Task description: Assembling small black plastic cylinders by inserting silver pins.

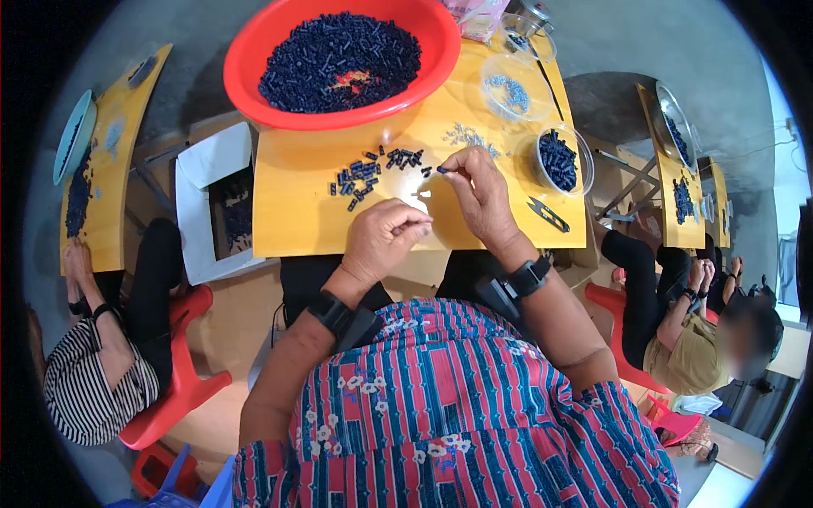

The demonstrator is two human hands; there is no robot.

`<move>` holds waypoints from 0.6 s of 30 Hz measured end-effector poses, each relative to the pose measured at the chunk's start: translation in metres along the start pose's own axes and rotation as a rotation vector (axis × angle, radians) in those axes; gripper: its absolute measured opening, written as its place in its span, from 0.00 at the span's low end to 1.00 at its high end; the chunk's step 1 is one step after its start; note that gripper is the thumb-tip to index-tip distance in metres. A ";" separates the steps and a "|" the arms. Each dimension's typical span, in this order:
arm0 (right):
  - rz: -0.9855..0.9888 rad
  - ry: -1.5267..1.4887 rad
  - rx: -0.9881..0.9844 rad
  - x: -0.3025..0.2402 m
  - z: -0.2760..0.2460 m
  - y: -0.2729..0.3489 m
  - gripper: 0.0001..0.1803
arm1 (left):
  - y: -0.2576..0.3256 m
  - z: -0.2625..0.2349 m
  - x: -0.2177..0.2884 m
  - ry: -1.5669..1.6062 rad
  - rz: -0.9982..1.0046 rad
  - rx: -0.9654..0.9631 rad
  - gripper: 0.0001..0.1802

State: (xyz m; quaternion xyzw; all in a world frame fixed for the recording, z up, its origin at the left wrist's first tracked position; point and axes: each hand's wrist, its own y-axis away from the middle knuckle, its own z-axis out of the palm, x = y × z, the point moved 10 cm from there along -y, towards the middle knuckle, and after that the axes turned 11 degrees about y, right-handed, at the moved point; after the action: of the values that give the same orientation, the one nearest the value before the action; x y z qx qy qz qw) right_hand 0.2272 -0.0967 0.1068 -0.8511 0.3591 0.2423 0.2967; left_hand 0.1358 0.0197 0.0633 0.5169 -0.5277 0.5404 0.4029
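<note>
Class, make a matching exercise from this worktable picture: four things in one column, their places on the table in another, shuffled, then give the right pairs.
Things:
1. big red plastic basin of dark blue pieces
2. small clear round bowl of dark blue pieces
3. black metal snips
4. loose heap of dark blue pieces

Places:
A. on the bare yellow wooden table, left of the right hand
B. at the table's far edge
C. near the table's right front corner
D. at the table's right edge, beyond the snips

Pairs: 1-B, 2-D, 3-C, 4-A
</note>
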 end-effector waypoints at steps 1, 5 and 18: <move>0.004 0.002 -0.007 -0.004 -0.001 0.006 0.06 | 0.000 -0.001 0.000 0.005 -0.006 0.001 0.04; 0.036 -0.205 -0.084 -0.014 0.007 0.026 0.06 | -0.003 -0.003 -0.001 0.014 0.052 -0.019 0.07; -0.295 0.203 -0.081 -0.044 0.018 0.040 0.11 | -0.002 -0.002 -0.012 0.057 0.016 -0.061 0.08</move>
State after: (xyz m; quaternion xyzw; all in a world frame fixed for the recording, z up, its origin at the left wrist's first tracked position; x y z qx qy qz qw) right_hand 0.1657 -0.0866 0.1085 -0.9258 0.2483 0.1234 0.2567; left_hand 0.1391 0.0232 0.0516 0.4843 -0.5363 0.5419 0.4291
